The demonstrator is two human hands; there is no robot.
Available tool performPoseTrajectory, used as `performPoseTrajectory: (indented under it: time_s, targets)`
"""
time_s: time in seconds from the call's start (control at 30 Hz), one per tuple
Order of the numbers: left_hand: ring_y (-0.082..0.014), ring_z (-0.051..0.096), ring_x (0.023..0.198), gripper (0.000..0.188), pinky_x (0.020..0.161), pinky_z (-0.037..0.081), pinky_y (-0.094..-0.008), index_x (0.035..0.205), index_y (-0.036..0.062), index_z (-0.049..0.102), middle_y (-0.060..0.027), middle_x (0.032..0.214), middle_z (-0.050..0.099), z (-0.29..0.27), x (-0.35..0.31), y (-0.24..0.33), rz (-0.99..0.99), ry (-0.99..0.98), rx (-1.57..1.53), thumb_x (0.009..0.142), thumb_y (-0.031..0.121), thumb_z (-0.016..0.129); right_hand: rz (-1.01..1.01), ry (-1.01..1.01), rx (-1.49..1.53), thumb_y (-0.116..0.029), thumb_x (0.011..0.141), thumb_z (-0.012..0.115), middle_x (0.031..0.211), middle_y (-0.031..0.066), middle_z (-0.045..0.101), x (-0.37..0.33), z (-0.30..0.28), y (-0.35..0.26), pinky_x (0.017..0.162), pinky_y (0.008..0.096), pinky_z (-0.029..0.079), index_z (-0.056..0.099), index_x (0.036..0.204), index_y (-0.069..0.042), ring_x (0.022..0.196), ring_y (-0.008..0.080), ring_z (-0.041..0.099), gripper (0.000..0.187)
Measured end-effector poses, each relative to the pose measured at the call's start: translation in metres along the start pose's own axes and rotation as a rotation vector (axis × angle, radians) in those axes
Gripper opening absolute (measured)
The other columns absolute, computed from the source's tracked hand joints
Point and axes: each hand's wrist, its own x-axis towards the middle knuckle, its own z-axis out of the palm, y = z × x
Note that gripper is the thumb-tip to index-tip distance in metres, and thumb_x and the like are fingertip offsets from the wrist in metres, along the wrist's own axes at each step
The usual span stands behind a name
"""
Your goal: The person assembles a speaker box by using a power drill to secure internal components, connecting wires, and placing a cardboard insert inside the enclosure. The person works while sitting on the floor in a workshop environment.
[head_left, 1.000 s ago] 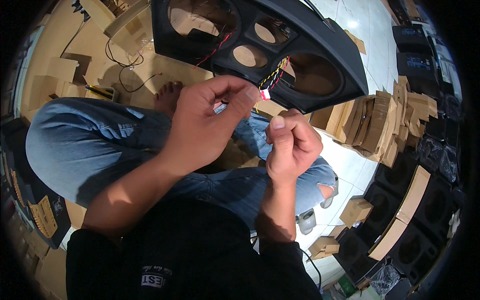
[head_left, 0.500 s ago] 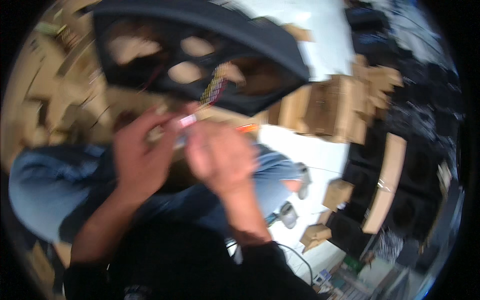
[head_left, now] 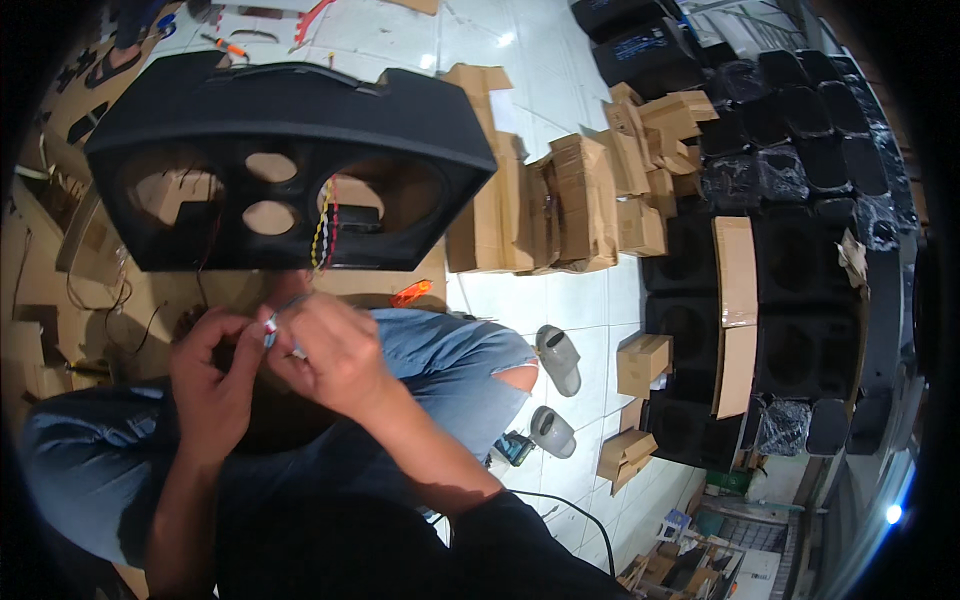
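Note:
Both hands meet over my lap, just in front of the speaker cabinet. My left hand (head_left: pixel 212 372) pinches a small white-and-blue piece (head_left: pixel 269 331) between thumb and finger; its exact kind is too small to tell. Against the same piece, my right hand (head_left: pixel 335 352) presses its closed fingertips, and a thin grey strand shows along the index finger. The black speaker cabinet (head_left: pixel 300 112) has two large round openings and two small ones. Yellow, red, black and white twisted wires (head_left: pixel 326 225) hang out of its right opening. A thin dark red wire shows at the left opening.
An orange tool (head_left: pixel 411 293) lies on cardboard right of my hands. Folded cardboard boxes (head_left: pixel 580 205) stand on the white tiles, with more black cabinets (head_left: pixel 685 250) beyond them. Grey slippers (head_left: pixel 558 360) sit near my knee. A screwdriver (head_left: pixel 226 46) lies behind the cabinet.
The view has turned and sharpened; cabinet, boxes and hands all appear farther left. My hands remain together at the small piece, with the right one still closed beside the left.

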Motion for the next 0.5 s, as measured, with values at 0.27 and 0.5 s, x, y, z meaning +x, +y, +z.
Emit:
performPoseTrajectory:
  time_s: [0.27,0.5]
  targets:
    - [-0.0205,0.064,0.075,0.009,0.069,0.048,-0.0323,0.093,-0.002,0.07,-0.0124,0.082,0.068,-0.001,0.004,0.004,0.124,0.008,0.035,0.09,0.006,0.071,0.282,0.021,0.276,0.001,0.07,0.054,0.067,0.0109,0.053,-0.005,-0.014,0.002,0.053,0.0295,0.041,0.054,0.071,0.001,0.055,0.0211,0.051,0.001]
    - [-0.0234,0.066,0.079,0.01,0.072,0.05,-0.0321,0.093,-0.0029,0.07,-0.0136,0.086,0.07,-0.001,0.007,-0.002,0.222,0.055,0.035,0.09,0.006,0.072,0.333,0.139,0.291,0.006,0.08,0.07,0.077,0.0079,0.063,-0.006,0.005,-0.013,0.057,0.0237,0.046,0.067,0.086,0.005,0.061,0.0111,0.057,0.007]
